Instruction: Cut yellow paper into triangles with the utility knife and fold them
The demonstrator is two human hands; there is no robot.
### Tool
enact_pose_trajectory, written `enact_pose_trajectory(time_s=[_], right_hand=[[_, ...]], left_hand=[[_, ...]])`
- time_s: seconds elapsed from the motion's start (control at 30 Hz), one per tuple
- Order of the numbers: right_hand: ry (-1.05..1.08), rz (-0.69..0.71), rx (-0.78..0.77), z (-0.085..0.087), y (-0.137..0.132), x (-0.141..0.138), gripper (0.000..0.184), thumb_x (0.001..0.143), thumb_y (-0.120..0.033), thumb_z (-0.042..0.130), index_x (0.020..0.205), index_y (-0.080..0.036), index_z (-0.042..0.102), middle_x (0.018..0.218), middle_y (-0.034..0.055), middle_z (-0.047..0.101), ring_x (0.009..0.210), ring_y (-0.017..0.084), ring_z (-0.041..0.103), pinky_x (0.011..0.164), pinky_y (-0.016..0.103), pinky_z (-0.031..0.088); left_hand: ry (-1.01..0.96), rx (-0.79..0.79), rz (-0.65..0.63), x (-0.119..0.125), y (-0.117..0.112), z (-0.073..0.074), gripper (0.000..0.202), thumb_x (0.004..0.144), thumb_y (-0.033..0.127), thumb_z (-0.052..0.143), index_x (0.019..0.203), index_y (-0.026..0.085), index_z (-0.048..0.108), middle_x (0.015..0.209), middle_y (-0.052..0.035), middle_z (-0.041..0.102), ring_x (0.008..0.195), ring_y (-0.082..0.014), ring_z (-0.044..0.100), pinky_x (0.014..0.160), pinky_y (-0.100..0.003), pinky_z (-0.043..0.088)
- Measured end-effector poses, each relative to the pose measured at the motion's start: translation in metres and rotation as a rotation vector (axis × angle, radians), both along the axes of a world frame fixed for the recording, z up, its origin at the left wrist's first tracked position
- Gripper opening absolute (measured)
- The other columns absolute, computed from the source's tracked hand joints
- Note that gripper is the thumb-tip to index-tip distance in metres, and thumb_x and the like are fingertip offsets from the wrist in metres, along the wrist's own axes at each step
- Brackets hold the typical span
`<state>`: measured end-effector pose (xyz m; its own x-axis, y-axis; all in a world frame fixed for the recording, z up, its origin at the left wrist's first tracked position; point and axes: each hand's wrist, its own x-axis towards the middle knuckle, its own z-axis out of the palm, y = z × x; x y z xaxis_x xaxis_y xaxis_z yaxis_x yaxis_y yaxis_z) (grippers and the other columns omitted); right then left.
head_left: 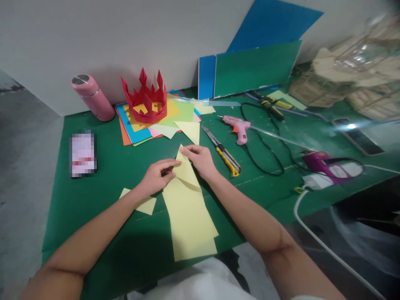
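Note:
Both hands hold a piece of yellow paper [186, 171] above more yellow sheets [190, 225] lying near the table's front edge. My left hand [158, 175] pinches its left side between thumb and fingers. At its pointed top, my right hand [198, 159] grips the edge with thumb and fingertips. The paper looks folded, with a slanting lower edge. Partly under my left forearm lies a small yellow paper piece [146, 205]. A yellow utility knife [225, 156] with its blade out rests to the right of my right hand.
On the green table [109, 225], a red paper crown [146, 102] sits on coloured sheets [134, 133]. A pink bottle [95, 100] stands behind a blurred-out item [83, 154]. Rightward lie a pink glue gun [239, 127] with its cord, pliers [273, 107] and a purple device [325, 164].

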<state>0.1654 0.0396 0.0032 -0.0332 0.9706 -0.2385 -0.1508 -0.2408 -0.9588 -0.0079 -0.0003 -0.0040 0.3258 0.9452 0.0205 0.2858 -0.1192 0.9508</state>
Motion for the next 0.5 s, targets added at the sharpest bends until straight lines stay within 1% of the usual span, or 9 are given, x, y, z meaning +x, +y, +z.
enact_pose_trajectory(time_s=[0.07,0.13,0.2,0.3,0.4,0.5], right_hand=[[-0.012,-0.002,0.007,-0.0004,-0.0001,-0.0004,0.032,0.055,-0.044,0.082,0.064,-0.017,0.069,0.063,-0.0015,0.065,0.055,0.01,0.05,0.056,0.026,0.042],[-0.037,-0.001,0.022,-0.0009,-0.0002,-0.0006,0.031,0.056,-0.045,0.081,0.065,-0.017,0.069,0.064,-0.001,0.066,0.056,0.01,0.05,0.057,0.026,0.042],[-0.067,0.005,0.037,-0.0011,-0.0005,-0.0006,0.032,0.057,-0.045,0.08,0.065,-0.017,0.07,0.065,-0.0005,0.066,0.057,0.01,0.05,0.057,0.026,0.042],[-0.096,0.017,0.042,-0.0003,-0.0007,-0.0003,0.033,0.057,-0.047,0.08,0.066,-0.017,0.07,0.064,-0.0004,0.065,0.055,0.01,0.049,0.056,0.026,0.042],[-0.093,0.028,0.041,0.0008,-0.0003,0.0005,0.035,0.056,-0.048,0.081,0.067,-0.016,0.07,0.061,-0.0011,0.063,0.054,0.009,0.046,0.055,0.025,0.04],[-0.056,0.04,0.036,0.001,0.0003,0.0013,0.036,0.054,-0.047,0.082,0.068,-0.017,0.07,0.062,-0.0015,0.063,0.054,0.008,0.046,0.055,0.025,0.041]], left_hand=[[0.008,-0.007,0.007,0.0,0.0,0.0019,0.033,0.076,0.02,0.065,0.108,0.017,0.072,0.117,-0.0103,0.067,0.071,-0.0116,0.061,0.069,-0.027,0.055],[0.015,-0.008,0.026,0.0003,0.0003,0.004,0.032,0.076,0.026,0.068,0.106,0.016,0.073,0.114,-0.0105,0.069,0.076,-0.0143,0.064,0.071,-0.028,0.055],[0.025,-0.002,0.052,0.0008,0.0008,0.0055,0.028,0.077,0.03,0.068,0.101,0.017,0.075,0.11,-0.0091,0.071,0.085,-0.0177,0.066,0.078,-0.03,0.056],[0.041,0.015,0.085,0.0015,0.0017,0.0057,0.019,0.08,0.027,0.065,0.095,0.021,0.076,0.103,-0.0061,0.074,0.094,-0.0197,0.067,0.088,-0.033,0.054],[0.037,0.019,0.089,0.0016,0.0016,0.0039,0.019,0.079,0.024,0.065,0.095,0.021,0.076,0.103,-0.0058,0.074,0.093,-0.0193,0.067,0.085,-0.032,0.055],[0.051,0.018,0.078,0.0011,0.0009,0.0021,0.021,0.079,0.024,0.064,0.097,0.02,0.075,0.107,-0.0069,0.072,0.091,-0.0187,0.067,0.08,-0.031,0.055]])
